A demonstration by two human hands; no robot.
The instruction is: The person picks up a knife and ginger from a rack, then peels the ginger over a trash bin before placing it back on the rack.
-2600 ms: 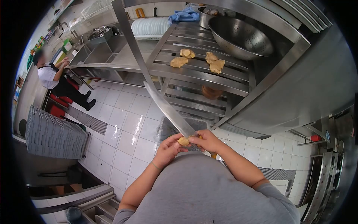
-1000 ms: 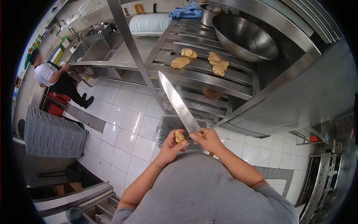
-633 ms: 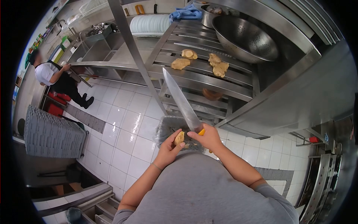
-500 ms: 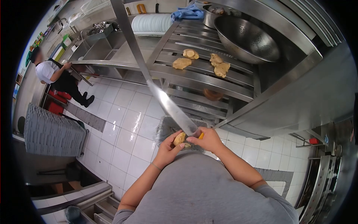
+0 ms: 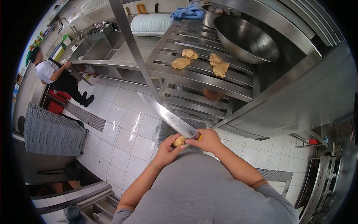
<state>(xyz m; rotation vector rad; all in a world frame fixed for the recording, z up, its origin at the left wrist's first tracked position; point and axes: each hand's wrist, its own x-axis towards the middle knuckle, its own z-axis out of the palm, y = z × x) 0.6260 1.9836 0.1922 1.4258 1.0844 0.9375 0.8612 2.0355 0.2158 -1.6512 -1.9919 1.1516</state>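
My right hand (image 5: 208,141) grips a large kitchen knife (image 5: 170,118) by its yellow handle. The wide blade points up and to the left, with its heel close to a piece of ginger (image 5: 179,141). That ginger sits in the closed fingers of my left hand (image 5: 167,149), which partly hide it. My right thumb reaches across to the ginger. Below both hands stands a bin lined with clear plastic (image 5: 162,131). On the slatted metal shelf (image 5: 201,78) ahead lie several peeled-looking ginger pieces (image 5: 181,63).
A big steel colander (image 5: 246,41) leans at the back of the shelf near a blue cloth (image 5: 187,12) and stacked white plates (image 5: 151,24). A metal post (image 5: 134,48) rises ahead. Left are stacked grey crates (image 5: 54,130) and another person (image 5: 52,72) by the sinks.
The knife blade has swung lower and flatter, and its full outline shows now. The ginger has turned slightly in my left hand. Both hands stay in nearly the same place.
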